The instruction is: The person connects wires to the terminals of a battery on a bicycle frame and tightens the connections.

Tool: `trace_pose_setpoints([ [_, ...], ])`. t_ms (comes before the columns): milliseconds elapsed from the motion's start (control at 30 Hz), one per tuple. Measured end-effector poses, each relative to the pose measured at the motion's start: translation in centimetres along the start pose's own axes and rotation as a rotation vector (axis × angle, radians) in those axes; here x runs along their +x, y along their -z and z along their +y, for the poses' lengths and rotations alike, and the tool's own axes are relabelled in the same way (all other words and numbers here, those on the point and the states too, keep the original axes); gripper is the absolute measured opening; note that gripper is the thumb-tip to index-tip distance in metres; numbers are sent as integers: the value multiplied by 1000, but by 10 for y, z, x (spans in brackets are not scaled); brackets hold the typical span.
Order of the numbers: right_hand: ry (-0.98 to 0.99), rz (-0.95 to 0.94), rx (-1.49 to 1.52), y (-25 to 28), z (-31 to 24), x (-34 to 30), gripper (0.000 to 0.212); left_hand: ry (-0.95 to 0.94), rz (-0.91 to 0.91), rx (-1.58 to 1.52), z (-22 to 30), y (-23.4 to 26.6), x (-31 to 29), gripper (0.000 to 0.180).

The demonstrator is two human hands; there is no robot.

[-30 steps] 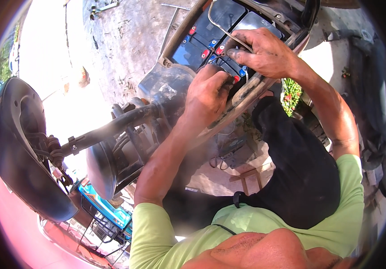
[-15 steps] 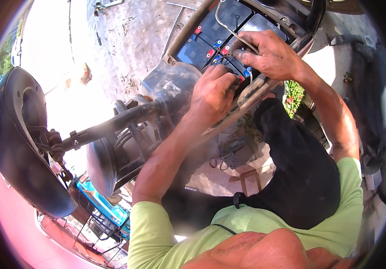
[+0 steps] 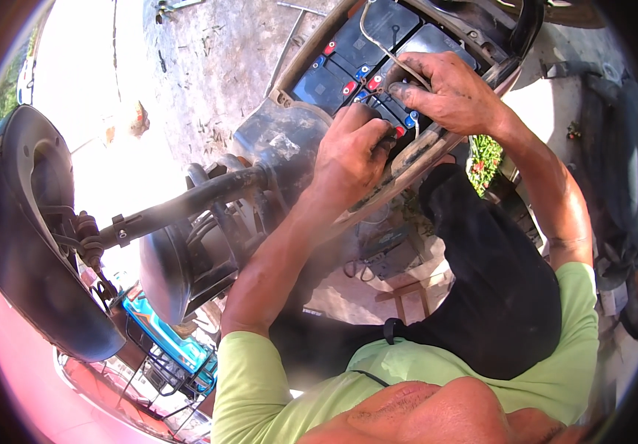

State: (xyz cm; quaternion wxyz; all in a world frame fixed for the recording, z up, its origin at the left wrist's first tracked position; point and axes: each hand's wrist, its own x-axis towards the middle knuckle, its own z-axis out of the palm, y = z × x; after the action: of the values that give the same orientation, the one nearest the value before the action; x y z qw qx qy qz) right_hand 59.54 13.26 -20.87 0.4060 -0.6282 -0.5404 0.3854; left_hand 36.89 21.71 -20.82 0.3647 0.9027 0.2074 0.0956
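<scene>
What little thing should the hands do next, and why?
Maybe ease the left hand slightly aside. It seems to cover part of the black batteries, and the red terminals and blue terminals sit close to it and the right hand. Its fingertips are hard to see, so a clearer view could help.

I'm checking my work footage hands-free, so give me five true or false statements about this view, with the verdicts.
1. The left hand and right hand are both at the black batteries. True.
2. The pale cable runs to the left hand only. False: the pale cable runs to the right hand.
3. The battery terminals are all green. False: red and blue ones show.
4. The shirt is light green. True.
5. The large black curved part is at the picture's right edge. False: it is at the left.
</scene>
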Motion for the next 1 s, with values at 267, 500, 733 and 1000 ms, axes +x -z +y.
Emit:
trace_pose_setpoints([
  [267, 22, 1, -29, 1, -1, 0, 26, -40, -30, 2, -1, 1, -1, 25],
  [500, 43, -4, -2, 1, -1, 0, 26, -46, -38, 17, -1, -2, 2, 27],
  [733, 33, 3, -37, 2, 0, 1, 24, -105, -61, 7, -5, -2, 0, 29],
  [1000, 58, 13, -49, 0, 2, 0, 24, -20, 19, 16, -1, 0, -1, 25],
])
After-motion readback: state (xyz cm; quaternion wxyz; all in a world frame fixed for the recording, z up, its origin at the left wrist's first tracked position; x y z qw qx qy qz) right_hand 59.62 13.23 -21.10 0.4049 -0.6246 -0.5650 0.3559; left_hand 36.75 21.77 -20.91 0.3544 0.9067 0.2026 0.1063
